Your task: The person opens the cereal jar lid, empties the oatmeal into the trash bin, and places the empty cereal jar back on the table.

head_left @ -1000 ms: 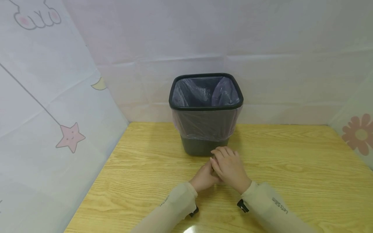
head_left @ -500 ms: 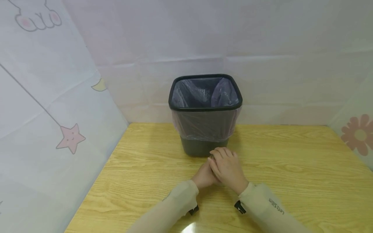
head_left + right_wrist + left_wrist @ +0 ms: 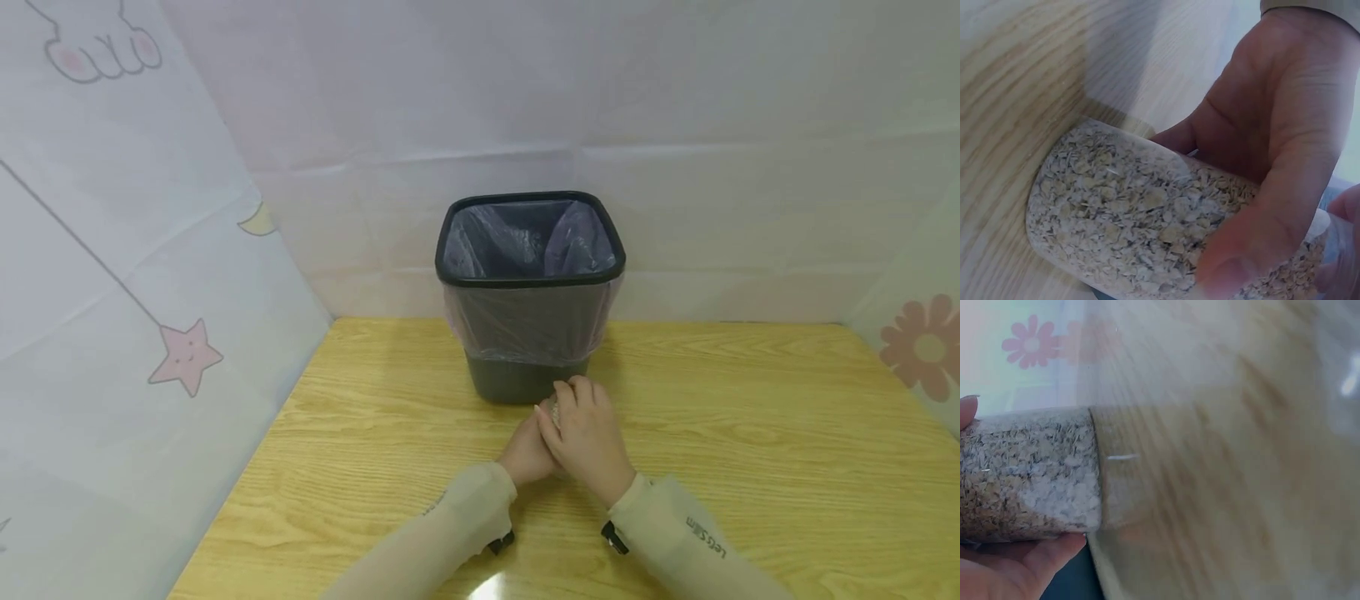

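A clear jar of rolled oats [image 3: 1129, 200] is gripped between both hands close over the wooden table. My right hand [image 3: 592, 437] holds it from the right, the thumb [image 3: 1229, 275] lying across its side in the right wrist view. From the left, my left hand [image 3: 527, 452] grips the jar, partly covered by the right hand. Only a small patch of the jar [image 3: 556, 414] shows between the hands in the head view. In the left wrist view, fingers [image 3: 1054, 553] press along the underside of the oat-filled jar [image 3: 1029, 475].
Behind the hands stands a dark square trash bin [image 3: 529, 282] with a translucent pinkish liner folded over its rim. The wooden table [image 3: 750, 417] reaches back to a pale printed cloth wall [image 3: 750, 208]. Another cloth with a pink star [image 3: 186, 357] hangs at the left.
The right hand's fingers have shifted slightly at the jar, and a patch of oats now shows between the hands. The forearms have moved only a little, and the bin stands still.
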Tool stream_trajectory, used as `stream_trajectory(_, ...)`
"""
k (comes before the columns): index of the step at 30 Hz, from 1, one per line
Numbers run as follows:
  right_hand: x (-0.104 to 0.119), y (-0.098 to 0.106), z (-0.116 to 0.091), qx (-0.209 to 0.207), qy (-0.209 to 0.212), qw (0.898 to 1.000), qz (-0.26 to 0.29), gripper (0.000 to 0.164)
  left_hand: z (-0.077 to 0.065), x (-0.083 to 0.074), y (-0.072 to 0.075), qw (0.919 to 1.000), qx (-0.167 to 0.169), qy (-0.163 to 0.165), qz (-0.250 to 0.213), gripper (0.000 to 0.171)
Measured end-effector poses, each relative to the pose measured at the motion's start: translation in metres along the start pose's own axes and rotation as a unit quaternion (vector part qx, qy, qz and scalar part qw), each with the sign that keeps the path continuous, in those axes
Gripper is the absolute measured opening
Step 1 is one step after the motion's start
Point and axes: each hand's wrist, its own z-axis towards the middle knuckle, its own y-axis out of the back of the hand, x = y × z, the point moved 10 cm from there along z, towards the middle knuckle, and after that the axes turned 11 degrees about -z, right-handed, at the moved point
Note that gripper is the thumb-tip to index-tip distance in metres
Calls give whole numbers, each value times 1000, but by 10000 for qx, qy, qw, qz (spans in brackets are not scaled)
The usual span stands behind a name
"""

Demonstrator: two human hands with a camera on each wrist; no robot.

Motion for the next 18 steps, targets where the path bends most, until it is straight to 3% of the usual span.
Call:
stream_trajectory(3, 0, 0, 0, 8, -16, 10000, -77, 40, 0, 3, 1, 9992, -95, 91, -374, 68)
stream_trajectory(6, 0, 1, 0, -19, 25, 9999, -140, 39, 1, 3, 0, 9989, -86, 56, -454, 67)
stream_trajectory(12, -1, 1, 1, -174, 156, 9996, -150, 35, 8, 3, -6, 9991, 387, -133, -127, 71)
stream_trajectory(18, 0, 1, 0, -211, 303, 9993, 26, 35, 10, 5, -6, 9960, 685, -171, -555, 73)
